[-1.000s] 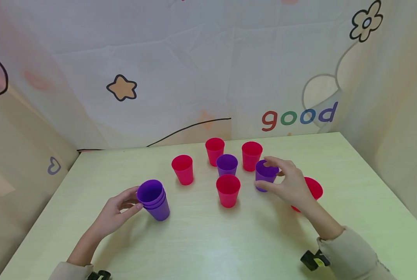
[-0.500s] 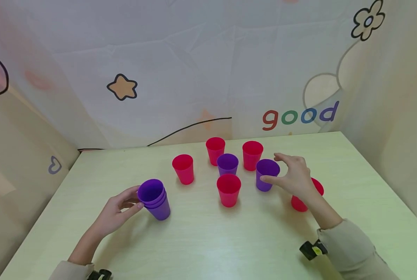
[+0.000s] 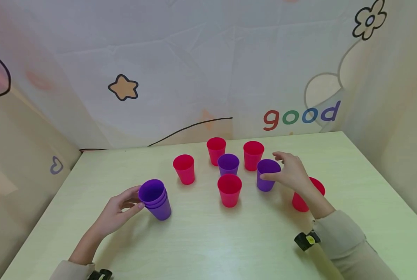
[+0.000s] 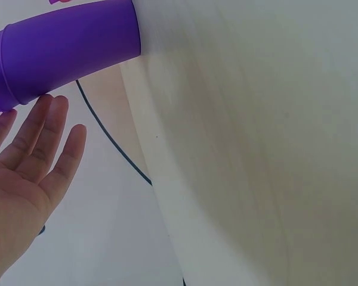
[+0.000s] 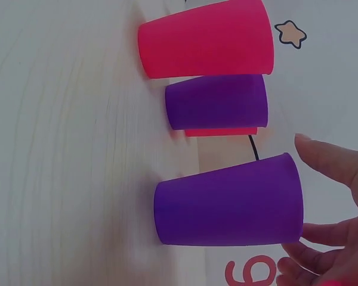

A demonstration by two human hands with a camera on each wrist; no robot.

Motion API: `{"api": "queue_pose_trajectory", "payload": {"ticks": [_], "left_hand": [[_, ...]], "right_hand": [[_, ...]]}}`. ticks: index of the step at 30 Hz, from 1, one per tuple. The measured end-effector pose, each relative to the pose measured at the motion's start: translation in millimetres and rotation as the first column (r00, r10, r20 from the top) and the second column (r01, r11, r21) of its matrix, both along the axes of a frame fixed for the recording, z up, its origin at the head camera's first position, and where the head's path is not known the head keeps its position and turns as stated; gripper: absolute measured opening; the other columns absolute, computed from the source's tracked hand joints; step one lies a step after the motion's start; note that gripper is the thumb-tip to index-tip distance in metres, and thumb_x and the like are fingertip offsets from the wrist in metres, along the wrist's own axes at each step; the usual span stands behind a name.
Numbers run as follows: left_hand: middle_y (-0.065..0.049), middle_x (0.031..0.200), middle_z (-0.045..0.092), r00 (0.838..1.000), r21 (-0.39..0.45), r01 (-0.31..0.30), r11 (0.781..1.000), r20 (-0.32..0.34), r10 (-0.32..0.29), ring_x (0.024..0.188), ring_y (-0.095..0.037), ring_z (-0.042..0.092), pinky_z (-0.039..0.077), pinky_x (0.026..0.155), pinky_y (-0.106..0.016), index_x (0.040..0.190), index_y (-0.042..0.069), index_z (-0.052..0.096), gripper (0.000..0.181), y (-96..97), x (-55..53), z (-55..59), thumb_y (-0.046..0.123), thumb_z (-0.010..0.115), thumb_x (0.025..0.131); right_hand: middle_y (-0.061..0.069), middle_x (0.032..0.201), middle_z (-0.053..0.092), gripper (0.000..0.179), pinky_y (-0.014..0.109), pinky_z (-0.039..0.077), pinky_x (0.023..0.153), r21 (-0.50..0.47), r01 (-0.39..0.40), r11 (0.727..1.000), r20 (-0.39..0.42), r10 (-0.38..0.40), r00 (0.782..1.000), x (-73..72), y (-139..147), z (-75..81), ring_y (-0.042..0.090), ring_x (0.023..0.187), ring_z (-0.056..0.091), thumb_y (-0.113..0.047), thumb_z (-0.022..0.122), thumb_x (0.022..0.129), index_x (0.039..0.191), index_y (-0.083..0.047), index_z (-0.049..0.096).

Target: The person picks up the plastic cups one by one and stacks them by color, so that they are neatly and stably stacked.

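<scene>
On the left of the table, a nested stack of purple cups (image 3: 155,199) stands upright. My left hand (image 3: 115,214) touches the left side of its rims with thumb and fingertips; in the left wrist view the fingers of that hand (image 4: 33,158) look straight beside the stack (image 4: 71,50). Farther right, a single purple cup (image 3: 267,177) stands on the table. Around its right side is my right hand (image 3: 291,171), thumb in front and fingers spread behind. The right wrist view has the thumb clear of this purple cup (image 5: 230,205), with the other fingers partly behind its rim.
Red cups stand around: front middle (image 3: 229,191), left (image 3: 184,170), back (image 3: 216,151), back right (image 3: 253,155), and far right (image 3: 301,202), partly behind my right forearm. Another purple cup (image 3: 228,164) is among them. A printed cloth (image 3: 180,77) hangs behind the table.
My right hand has drawn its fingers back from over the purple cup's mouth to the right, its thumb shifting right too. The cups and my left hand have stayed put.
</scene>
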State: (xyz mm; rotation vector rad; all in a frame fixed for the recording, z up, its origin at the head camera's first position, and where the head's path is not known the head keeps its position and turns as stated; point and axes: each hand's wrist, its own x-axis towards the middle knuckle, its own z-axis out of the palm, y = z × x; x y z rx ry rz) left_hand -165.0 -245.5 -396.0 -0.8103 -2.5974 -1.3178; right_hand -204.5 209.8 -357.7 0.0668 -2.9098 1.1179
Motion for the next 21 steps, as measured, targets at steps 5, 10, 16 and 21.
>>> {"api": "queue_pose_trajectory", "payload": {"ticks": [5, 10, 16, 21], "left_hand": [[-0.01, 0.102, 0.064, 1.0, -0.001, 0.0, 1.0, 0.001, 0.0, 0.092, -0.006, 0.059, 0.051, 0.074, -0.026, 0.125, 0.001, 0.05, 0.039, 0.3, 0.4, 0.3, 0.001, 0.059, 0.086], [-0.01, 0.102, 0.064, 1.0, 0.002, 0.003, 1.0, 0.001, -0.003, 0.092, -0.006, 0.059, 0.051, 0.074, -0.026, 0.124, 0.001, 0.05, 0.039, 0.0, 1.1, 1.1, 0.001, 0.059, 0.086], [-0.01, 0.103, 0.064, 1.0, 0.003, 0.001, 1.0, 0.006, -0.001, 0.093, -0.006, 0.058, 0.051, 0.074, -0.026, 0.125, 0.001, 0.05, 0.039, 0.0, 1.1, 1.4, 0.002, 0.059, 0.086], [-0.01, 0.103, 0.064, 1.0, 0.002, -0.002, 1.0, 0.003, 0.002, 0.092, -0.006, 0.059, 0.051, 0.074, -0.026, 0.124, 0.0, 0.05, 0.039, 0.5, 1.0, 1.2, 0.002, 0.059, 0.086]], "right_hand": [[0.029, 0.126, 0.041, 0.081, 0.052, 0.043, 0.085, 0.027, -0.009, 1.0, 0.029, 0.008, 1.0, -2.2, -2.6, 0.9, 0.043, 0.114, 0.038, -0.025, 0.076, 0.072, 0.132, 0.009, 0.036], [0.029, 0.123, 0.041, 0.079, 0.052, 0.044, 0.084, 0.046, -0.018, 0.999, 0.051, 0.016, 0.999, -3.1, -4.2, 2.3, 0.043, 0.113, 0.038, -0.021, 0.076, 0.07, 0.131, 0.01, 0.036], [0.029, 0.122, 0.042, 0.075, 0.051, 0.044, 0.084, 0.031, -0.026, 0.999, 0.071, 0.024, 0.997, -4.0, -3.4, 1.9, 0.043, 0.112, 0.04, -0.018, 0.075, 0.072, 0.129, 0.011, 0.036], [0.029, 0.124, 0.042, 0.075, 0.05, 0.044, 0.086, -0.008, -0.007, 1.0, 0.071, 0.008, 0.997, -3.0, -3.9, 1.1, 0.043, 0.113, 0.041, -0.019, 0.074, 0.074, 0.131, 0.01, 0.035]]}}
